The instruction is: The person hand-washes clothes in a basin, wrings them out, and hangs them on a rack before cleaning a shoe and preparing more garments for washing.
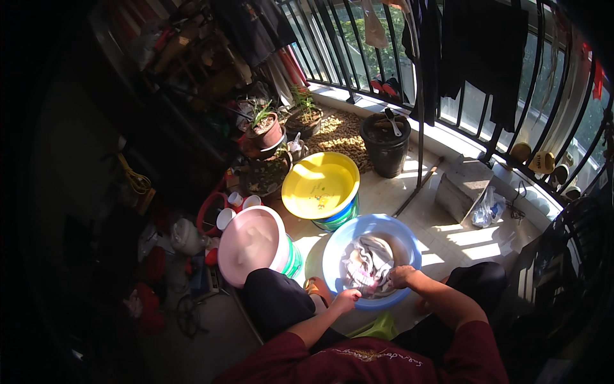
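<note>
Sunlit floor [476,237] opens rightward

Crumpled cloth [371,253] lies in the blue basin [410,240]; pink basin [229,259] and yellow basin [320,185] crowd its left. Left hand [347,301] at its near rim, right hand [401,276] over it: both curled, contents I cannot tell.

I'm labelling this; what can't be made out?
In the head view:
How the left hand and right hand grip: too small.
Floor of blue basin: partly under pale cloth.
Much of green container: behind pink basin and left knee.
Top of dark hanging garment: cut by upper edge.
</note>
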`<state>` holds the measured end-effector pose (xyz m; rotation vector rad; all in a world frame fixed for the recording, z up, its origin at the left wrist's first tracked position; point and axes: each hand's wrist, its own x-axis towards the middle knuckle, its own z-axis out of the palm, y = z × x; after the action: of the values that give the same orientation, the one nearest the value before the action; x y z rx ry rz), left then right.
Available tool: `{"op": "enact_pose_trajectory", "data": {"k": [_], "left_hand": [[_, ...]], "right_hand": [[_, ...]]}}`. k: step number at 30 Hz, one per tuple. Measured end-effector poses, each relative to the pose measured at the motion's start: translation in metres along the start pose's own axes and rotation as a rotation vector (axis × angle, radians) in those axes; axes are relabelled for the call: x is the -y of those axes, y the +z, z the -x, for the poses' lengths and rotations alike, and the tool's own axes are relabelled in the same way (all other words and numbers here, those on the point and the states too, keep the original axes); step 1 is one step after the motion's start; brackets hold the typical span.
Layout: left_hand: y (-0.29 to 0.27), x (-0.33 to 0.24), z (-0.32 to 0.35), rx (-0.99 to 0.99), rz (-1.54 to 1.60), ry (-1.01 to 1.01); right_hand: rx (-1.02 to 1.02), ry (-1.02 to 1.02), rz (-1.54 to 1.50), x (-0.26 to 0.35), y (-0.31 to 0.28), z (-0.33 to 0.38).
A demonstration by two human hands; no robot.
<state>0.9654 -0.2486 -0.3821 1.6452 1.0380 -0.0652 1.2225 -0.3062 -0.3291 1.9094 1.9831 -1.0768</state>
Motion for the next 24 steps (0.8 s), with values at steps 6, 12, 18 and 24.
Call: {"op": "enact_pose_trajectory", "data": {"k": [6, 12, 18, 24], "left_hand": [[-0.007, 0.024, -0.006, -0.024, -0.084, 0.243], [-0.009, 0.039, -0.024, 0.028, 0.126, 0.300], [-0.004, 0.038, -0.016, 0.037, 0.199, 0.204], [-0.002, 0.002, -0.001, -0.072, 0.121, 0.017]], "right_hand": [[-0.003, -0.035, 0.022, 0.001, 0.002, -0.006], [-0.013, -0.031, 0.012, -0.007, 0.006, -0.009], [-0.051, -0.035, 0.014, 0.000, 0.002, -0.003], [-0.044, -0.041, -0.004, -0.001, -0.002, 0.002]]}}
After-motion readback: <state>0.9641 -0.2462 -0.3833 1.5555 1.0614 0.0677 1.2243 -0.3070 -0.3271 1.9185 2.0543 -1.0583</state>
